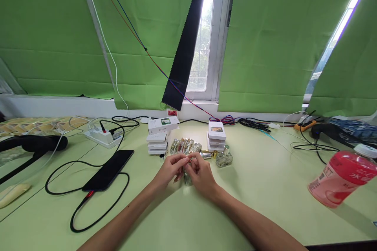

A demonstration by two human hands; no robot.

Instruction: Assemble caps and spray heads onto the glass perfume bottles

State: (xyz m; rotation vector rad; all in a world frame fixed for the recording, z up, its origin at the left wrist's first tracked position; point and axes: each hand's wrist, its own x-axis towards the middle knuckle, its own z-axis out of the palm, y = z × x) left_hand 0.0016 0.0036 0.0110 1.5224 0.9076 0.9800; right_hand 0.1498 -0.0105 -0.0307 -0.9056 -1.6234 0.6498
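My left hand (173, 168) and my right hand (201, 172) meet at the middle of the table, fingertips pinched together at the top of a small glass perfume bottle (187, 179). The fingers cover the bottle's neck, so what exactly is pinched there is hidden. Just beyond my hands several similar glass bottles (184, 146) stand in a tight row. To the right, another glass bottle (224, 159) with a greenish cap sits apart. Gold cylindrical caps (207, 155) lie beside it, and a small black cap (161, 157) is left of my hands.
White box stacks stand at left (157, 143) and right (216, 135). A phone (108, 170) with a looping black cable lies left, near a power strip (103, 136). A pink drink bottle (338, 178) stands far right. Cables (255, 124) run along the back edge below green blinds (265, 39).
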